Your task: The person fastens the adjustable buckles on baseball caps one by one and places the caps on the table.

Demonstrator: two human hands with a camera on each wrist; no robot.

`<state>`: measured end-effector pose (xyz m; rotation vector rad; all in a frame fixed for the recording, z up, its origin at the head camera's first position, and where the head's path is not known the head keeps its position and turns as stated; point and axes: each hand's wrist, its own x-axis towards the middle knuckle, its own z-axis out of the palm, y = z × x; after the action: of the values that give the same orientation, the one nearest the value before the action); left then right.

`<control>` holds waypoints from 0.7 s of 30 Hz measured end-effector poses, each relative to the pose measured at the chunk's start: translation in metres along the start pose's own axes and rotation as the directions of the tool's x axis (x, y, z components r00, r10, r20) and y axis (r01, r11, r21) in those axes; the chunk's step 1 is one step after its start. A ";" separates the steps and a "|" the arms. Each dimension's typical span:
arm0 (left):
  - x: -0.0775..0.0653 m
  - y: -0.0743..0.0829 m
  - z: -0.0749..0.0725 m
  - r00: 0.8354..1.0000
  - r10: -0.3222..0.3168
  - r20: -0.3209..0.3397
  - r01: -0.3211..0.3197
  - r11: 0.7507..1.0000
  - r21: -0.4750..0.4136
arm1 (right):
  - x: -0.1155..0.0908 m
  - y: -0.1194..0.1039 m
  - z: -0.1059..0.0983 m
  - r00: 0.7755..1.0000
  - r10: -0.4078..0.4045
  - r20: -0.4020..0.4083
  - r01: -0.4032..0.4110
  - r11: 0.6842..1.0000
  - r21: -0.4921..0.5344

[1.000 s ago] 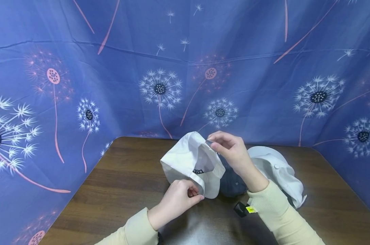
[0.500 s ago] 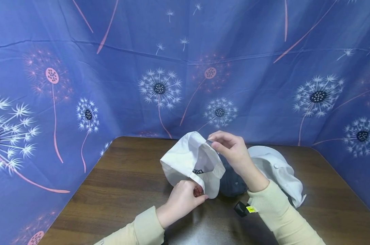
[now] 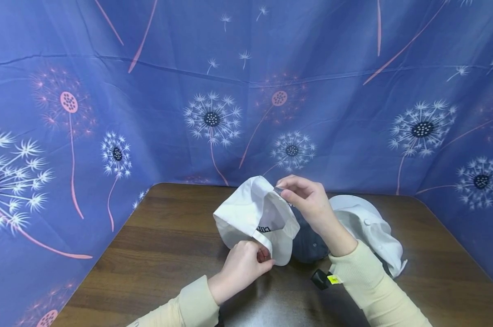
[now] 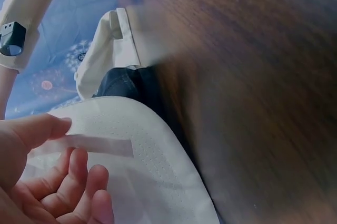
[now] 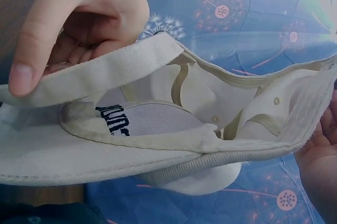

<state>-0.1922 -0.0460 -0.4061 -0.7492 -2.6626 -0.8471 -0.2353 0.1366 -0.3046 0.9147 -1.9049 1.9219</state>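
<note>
A white baseball cap (image 3: 239,212) is held up above the table, its inside facing me and dark lettering (image 5: 113,120) showing within. My left hand (image 3: 241,264) pinches the cap's loose strap (image 5: 118,71) between thumb and finger, beside the brim (image 4: 152,145). At the cap's far upper edge, my right hand (image 3: 305,200) pinches the rim, with a small grey piece showing at its fingertips. In the right wrist view that hand is mostly cut off at the right edge.
A dark blue cap (image 3: 309,243) lies on the wooden table (image 3: 160,245) just behind the white one. Further right lies a pale grey-white cap (image 3: 369,227). A black wrist camera (image 3: 321,279) sits by the right sleeve. A blue dandelion-print cloth (image 3: 246,127) hangs behind the table.
My left hand has shifted slightly right along the strap and brim, mostly between the first two frames. The right hand and the cap stay nearly still.
</note>
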 end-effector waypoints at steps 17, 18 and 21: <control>0.002 0.000 0.004 1.000 -0.014 -0.024 0.014 1.000 0.017 | 0.000 0.001 0.000 1.000 0.022 -0.013 -0.022 1.000 -0.017; 0.002 -0.001 0.005 1.000 -0.009 -0.030 0.010 1.000 0.024 | 0.000 0.001 0.000 1.000 0.023 -0.014 -0.023 1.000 -0.018; 0.002 -0.002 0.005 0.998 0.011 -0.055 -0.009 0.999 0.040 | 0.000 0.001 0.000 1.000 0.020 -0.014 -0.020 1.000 -0.012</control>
<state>-0.1954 -0.0432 -0.4102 -0.7183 -2.6173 -0.7984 -0.2361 0.1361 -0.3056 0.8799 -1.9229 1.9213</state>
